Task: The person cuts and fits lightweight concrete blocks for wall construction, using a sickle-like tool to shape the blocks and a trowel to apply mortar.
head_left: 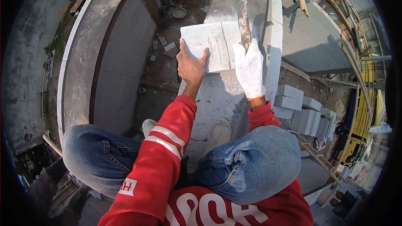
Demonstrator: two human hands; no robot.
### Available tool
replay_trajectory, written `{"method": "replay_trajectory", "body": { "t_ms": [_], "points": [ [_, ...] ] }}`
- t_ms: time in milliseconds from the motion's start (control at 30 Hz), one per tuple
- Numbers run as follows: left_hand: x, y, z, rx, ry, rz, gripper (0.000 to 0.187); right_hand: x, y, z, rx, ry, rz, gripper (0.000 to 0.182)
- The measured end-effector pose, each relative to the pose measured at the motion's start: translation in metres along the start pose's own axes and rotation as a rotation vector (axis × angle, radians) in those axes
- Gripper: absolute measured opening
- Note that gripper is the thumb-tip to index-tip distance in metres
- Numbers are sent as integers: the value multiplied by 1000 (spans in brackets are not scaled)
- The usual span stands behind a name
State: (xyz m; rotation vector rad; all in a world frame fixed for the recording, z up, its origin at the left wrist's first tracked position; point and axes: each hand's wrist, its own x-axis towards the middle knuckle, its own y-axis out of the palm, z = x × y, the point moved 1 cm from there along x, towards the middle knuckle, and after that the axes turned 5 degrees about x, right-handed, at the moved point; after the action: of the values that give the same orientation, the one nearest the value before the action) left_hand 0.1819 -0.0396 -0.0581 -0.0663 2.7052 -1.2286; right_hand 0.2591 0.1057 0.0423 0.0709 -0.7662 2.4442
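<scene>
A pale lightweight concrete block (205,39) lies across the top of a wall in front of me. A straight groove and several rough scratches run over its face. My left hand (191,65), bare, grips the block's near left corner, with the thumb on top and the fingers along the side. My right hand (250,69), in a white knitted glove, is closed round the lower end of a long, narrow, slightly curved tool (244,10) with a mottled, worn surface. The tool points away from me beside the block's right end. Its exact kind I cannot make out.
I squat on the wall top (213,96), which has dust and chips on it. Stacked blocks (307,111) stand below right, near bamboo poles (356,67) and a yellow truck (360,121). Left are a curved wall (94,37) and a round bucket (179,13) on the rubble-strewn ground.
</scene>
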Motion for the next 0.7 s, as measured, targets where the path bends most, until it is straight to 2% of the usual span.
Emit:
{"method": "replay_trajectory", "body": {
  "t_ms": [33, 100, 133, 167, 233, 267, 333, 367, 433, 500, 533, 567, 633, 667, 700],
  "points": [
    [2, 1, -3, -11, 10, -12, 103, 8, -2, 14, 37, 99, -34, 41],
    [3, -1, -3, -25, 17, -10, 103, 9, 10, 2, -69, 89, -51, 45],
    [1, -2, -4, -35, 11, -5, 102, 8, 21, -25, -156, 129, 30, 46],
    [0, -3, -6, -41, 19, -7, 102, 12, 26, -32, -300, 203, 241, 46],
    [2, -2, -5, -34, 2, 0, 102, 15, 24, -48, -289, 214, 312, 44],
    [7, -2, -9, -31, 13, -5, 102, 22, 22, -45, -280, 211, 302, 44],
    [1, -3, -7, 1, -8, -5, 103, 21, 16, -32, -246, 5, 201, 40],
    [-2, -2, -3, 23, -15, 5, 103, 23, 11, -6, -99, 3, 49, 38],
    [1, -1, -6, 8, 4, -25, 102, 28, 9, 10, 32, 3, -63, 38],
    [3, 2, -4, 9, 22, -35, 102, 27, 16, -1, -62, 66, -43, 39],
    [3, 0, -5, 0, 8, -20, 102, 25, 23, -20, -156, 162, 71, 40],
    [2, -2, -5, -7, -4, -4, 102, 20, 31, -57, -267, 140, 234, 42],
    [6, -3, -5, -29, 23, -9, 103, 10, 39, -78, -225, 85, 166, 43],
    [11, -4, -4, -6, 11, 51, 108, 3, 37, -73, -217, 83, 152, 43],
    [15, -5, 0, 20, -11, 113, 113, -13, 29, -62, -148, 182, 140, 41]
  ]
}}
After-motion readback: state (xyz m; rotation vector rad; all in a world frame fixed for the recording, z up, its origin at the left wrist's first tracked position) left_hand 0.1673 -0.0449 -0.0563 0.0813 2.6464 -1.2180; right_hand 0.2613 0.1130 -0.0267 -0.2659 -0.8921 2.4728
